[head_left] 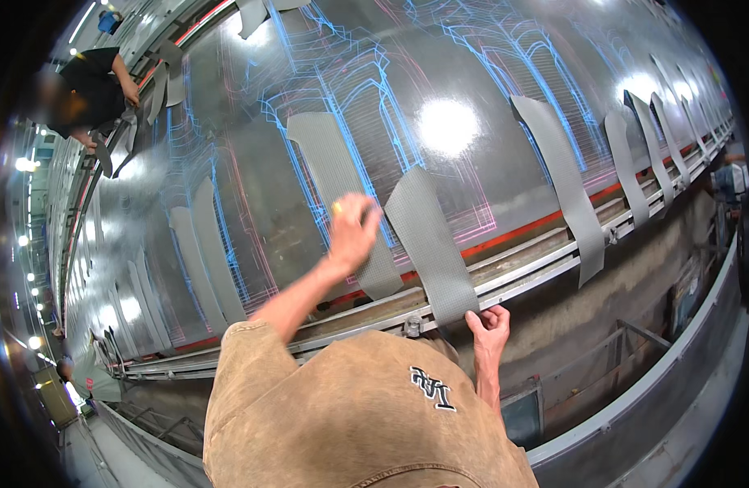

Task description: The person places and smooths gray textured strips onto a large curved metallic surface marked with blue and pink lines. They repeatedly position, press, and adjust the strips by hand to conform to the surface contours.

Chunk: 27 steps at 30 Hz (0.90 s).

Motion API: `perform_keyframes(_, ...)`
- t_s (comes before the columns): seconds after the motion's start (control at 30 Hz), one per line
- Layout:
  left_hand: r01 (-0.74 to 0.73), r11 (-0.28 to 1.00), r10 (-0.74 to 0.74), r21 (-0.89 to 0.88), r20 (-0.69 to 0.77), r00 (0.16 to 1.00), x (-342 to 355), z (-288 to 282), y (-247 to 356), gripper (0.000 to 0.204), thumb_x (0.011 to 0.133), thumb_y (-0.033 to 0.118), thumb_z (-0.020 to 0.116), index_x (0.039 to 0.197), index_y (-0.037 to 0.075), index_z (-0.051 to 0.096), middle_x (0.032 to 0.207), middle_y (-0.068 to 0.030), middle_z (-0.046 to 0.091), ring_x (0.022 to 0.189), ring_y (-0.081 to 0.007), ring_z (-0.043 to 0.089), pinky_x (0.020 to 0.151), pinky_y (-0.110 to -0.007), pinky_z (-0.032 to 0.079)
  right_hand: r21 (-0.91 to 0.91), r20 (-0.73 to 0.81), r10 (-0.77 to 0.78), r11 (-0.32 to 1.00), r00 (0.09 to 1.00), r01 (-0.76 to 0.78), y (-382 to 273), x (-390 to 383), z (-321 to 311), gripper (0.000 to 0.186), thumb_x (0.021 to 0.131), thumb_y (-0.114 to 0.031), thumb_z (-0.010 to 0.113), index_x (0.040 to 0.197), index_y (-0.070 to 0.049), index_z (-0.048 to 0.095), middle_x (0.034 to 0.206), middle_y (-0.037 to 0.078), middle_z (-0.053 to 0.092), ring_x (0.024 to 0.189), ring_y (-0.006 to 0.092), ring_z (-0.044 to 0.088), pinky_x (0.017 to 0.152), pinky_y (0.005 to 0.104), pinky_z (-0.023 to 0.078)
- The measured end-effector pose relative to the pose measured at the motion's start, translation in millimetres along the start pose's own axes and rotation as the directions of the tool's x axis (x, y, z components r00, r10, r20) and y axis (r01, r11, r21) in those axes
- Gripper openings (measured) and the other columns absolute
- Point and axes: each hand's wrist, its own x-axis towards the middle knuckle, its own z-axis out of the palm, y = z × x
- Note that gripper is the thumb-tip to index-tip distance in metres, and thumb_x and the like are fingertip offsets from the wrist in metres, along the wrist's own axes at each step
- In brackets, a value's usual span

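Over the long dark table, my left hand is raised with its fingers curled closed. What it holds, if anything, is hidden. Something yellow shows at one finger. Beneath and beside that hand lies a long grey textured sheet piece, flat on the table. A second grey sheet piece slants down over the table's near rail. At its lower end, my right hand pinches the edge between thumb and fingers.
Blue and pink outlines cover the table. More grey pieces, such as one strip hanging over the metal rail, lie to both sides. Across the table at far left, a person in black handles similar pieces. A curved grey barrier runs at right.
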Motion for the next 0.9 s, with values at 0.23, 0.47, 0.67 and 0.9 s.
perform_keyframes(0.23,0.91,0.264,-0.531,-0.32,0.739,0.414,-86.7,25.7,84.7,0.034,0.094,0.034,0.064,0.1,0.001,0.061,0.087,-0.0058,0.066,0.072,-0.0102,0.061,0.062,-0.027,0.054,-0.124,0.339,0.264,0.964,0.903,-0.235,-46.2,8.2,-18.0,0.013,0.08,-0.005,0.075,0.085,-0.003,0.064,0.068,-0.005,0.057,0.061,0.0038,0.047,0.058,0.0207,0.038)
perform_keyframes(0.47,0.836,-0.176,-0.422,-0.519,0.807,0.412,-70.2,27.0,91.2,0.033,0.098,0.032,0.058,0.112,0.002,0.055,0.099,-0.0063,0.063,0.088,-0.0145,0.064,0.078,-0.03,0.055,-0.026,0.546,0.258,0.956,0.797,-0.292,-109.6,4.0,-30.7,0.011,0.081,-0.007,0.075,0.085,-0.003,0.065,0.072,-0.005,0.06,0.062,0.0016,0.047,0.056,0.0188,0.036)
perform_keyframes(0.67,0.735,-0.01,-0.585,-0.678,0.6,0.546,-31.7,59.0,58.2,0.025,0.097,0.011,0.057,0.118,-0.003,0.054,0.106,-0.0104,0.065,0.095,-0.018,0.066,0.082,-0.032,0.058,-0.061,0.653,0.286,0.943,0.701,-0.327,-114.9,3.2,-44.2,0.015,0.082,-0.01,0.078,0.086,-0.003,0.065,0.071,-0.006,0.058,0.061,0.0009,0.045,0.054,0.0189,0.035)
perform_keyframes(0.9,0.759,0.591,-0.333,-0.272,0.775,0.537,70.4,13.7,30.5,0.03,0.08,0.013,0.071,0.106,0.0,0.066,0.09,-0.0064,0.068,0.084,-0.014,0.064,0.074,-0.031,0.052,-0.07,0.631,0.268,0.954,0.728,-0.291,-102.0,8.3,-34.1,0.011,0.086,-0.006,0.073,0.09,-0.002,0.063,0.074,-0.006,0.058,0.062,-0.0004,0.043,0.055,0.0182,0.035)
